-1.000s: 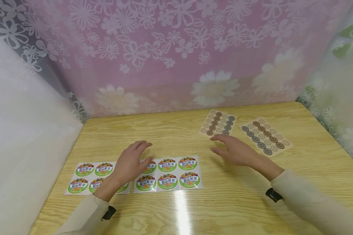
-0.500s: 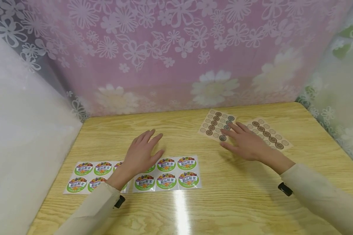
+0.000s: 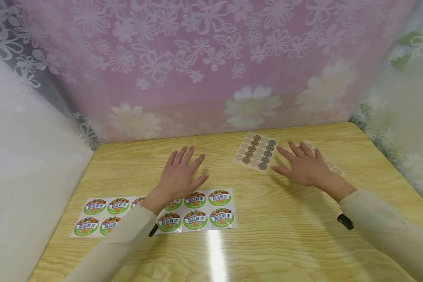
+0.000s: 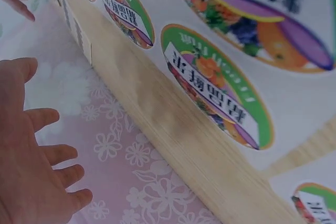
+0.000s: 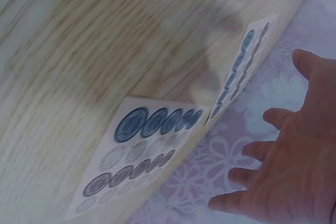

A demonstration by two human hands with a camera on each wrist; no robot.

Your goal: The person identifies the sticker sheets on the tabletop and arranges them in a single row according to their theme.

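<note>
My left hand (image 3: pixel 178 176), fingers spread and holding nothing, is over the table just behind two white sheets of round fruit stickers. Its wrist and sleeve cover parts of the left sticker sheet (image 3: pixel 98 215) and the right sticker sheet (image 3: pixel 221 217); both lie flat, side by side. My right hand (image 3: pixel 304 168) is also spread, palm down, over a tan sheet of small round seals (image 3: pixel 334 167) and hides most of it. Just left of those fingers lies a second tan seal sheet (image 3: pixel 254 150). In the right wrist view the palm of the right hand (image 5: pixel 294 166) has nothing in it.
The wood-grain table (image 3: pixel 268 243) ends at a pink floral curtain (image 3: pixel 183 98) behind and a white sheet (image 3: pixel 31 156) on the left. A patterned curtain (image 3: pixel 405 137) hangs on the right. Glare (image 3: pixel 216 250) streaks the table front.
Both hands have opened wider. The left moved right and away from me; the right moved rightward, from in front of the tan sheets to over the right one. The sheets stay in place.
</note>
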